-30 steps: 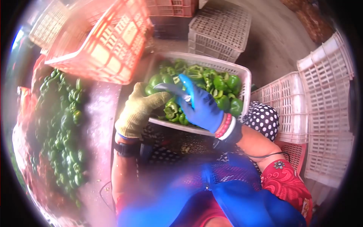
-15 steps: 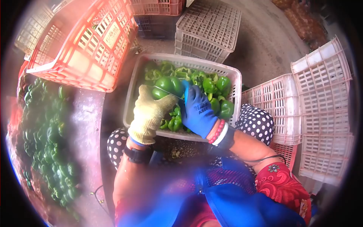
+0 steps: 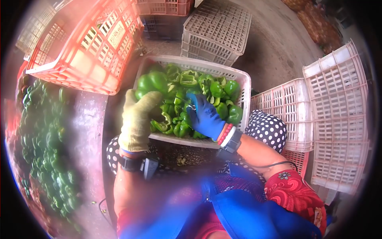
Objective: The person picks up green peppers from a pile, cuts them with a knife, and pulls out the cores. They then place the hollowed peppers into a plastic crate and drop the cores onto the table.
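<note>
My left hand point(image 3: 139, 117), in a cream knitted glove, is closed around a large green bell pepper point(image 3: 153, 82) above the left side of a pale plastic crate point(image 3: 243, 99). My right hand point(image 3: 207, 116), in a blue coated glove, is closed over the middle of the crate. A thin blade, seemingly of a small knife point(image 3: 184, 99), sticks out from its fingers towards the left; the handle is hidden in the glove. Cut green peppers point(image 3: 189, 78) and pepper pieces point(image 3: 161, 125) fill the crate below both hands.
Many whole green peppers point(image 3: 47, 147) lie in a heap on the left. An orange crate point(image 3: 93, 51) stands at the upper left, a grey upturned crate point(image 3: 217, 30) behind the work crate. White crates point(image 3: 338, 107) are stacked on the right. Filled sacks point(image 3: 318, 24) lie at the far right.
My left hand has moved left with the pepper, apart from my right hand. The blade has come away from the pepper, and more of the cut peppers beneath shows.
</note>
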